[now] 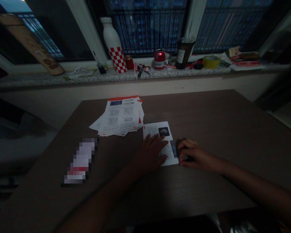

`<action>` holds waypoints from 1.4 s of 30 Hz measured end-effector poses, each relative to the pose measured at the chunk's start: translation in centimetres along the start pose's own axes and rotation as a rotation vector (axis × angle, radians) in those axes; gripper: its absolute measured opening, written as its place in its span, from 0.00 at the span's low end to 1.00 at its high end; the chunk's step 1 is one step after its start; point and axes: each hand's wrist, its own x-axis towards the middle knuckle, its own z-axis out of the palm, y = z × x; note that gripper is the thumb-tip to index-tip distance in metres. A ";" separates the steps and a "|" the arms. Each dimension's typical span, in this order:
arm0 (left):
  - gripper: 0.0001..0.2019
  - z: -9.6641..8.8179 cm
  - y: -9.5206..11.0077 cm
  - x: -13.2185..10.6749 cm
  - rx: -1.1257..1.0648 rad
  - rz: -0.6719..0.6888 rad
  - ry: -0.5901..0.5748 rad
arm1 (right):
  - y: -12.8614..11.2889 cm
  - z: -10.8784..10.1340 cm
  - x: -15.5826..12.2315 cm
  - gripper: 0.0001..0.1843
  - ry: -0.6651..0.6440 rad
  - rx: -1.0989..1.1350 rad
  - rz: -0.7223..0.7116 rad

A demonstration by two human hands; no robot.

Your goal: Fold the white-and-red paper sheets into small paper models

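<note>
A single printed sheet (160,129) lies flat on the dark wooden table (220,129). My left hand (151,152) rests flat on its lower left part, fingers spread and stretched out. My right hand (190,153) is at the sheet's right edge with its fingers curled over a small dark object (178,144) that I cannot make out. A stack of printed sheets (121,116) with red edges lies just beyond, to the left of the single sheet.
A blurred rectangular item (80,161) lies on the table's left. The stone window ledge (63,77) behind holds a white and red checkered bottle (113,45), a red can (159,60), a dark cup (183,53), yellow tape (210,61) and small clutter.
</note>
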 end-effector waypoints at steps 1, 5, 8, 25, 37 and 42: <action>0.29 0.0 0.0 0.0 0.002 -0.001 -0.002 | 0.3 -0.1 0.2 0.03 0.001 0.029 -0.001; 0.28 0.0 0.0 0.0 0.000 0.001 0.003 | 1.4 -0.4 1.9 0.03 0.167 0.124 0.055; 0.28 0.1 0.0 -0.1 -0.002 0.008 0.011 | 2.0 -0.3 3.6 0.03 0.225 0.029 0.065; 0.28 0.2 -0.2 -0.2 -0.010 0.006 0.001 | 7.4 -1.4 11.8 0.03 0.365 -0.176 0.158; 0.28 0.0 -0.1 -0.1 -0.012 -0.003 -0.001 | 7.7 -1.4 13.4 0.08 0.431 -0.235 0.231; 0.28 -0.1 0.0 0.1 0.014 0.015 -0.019 | 5.4 -0.3 11.2 0.20 0.379 -0.285 0.080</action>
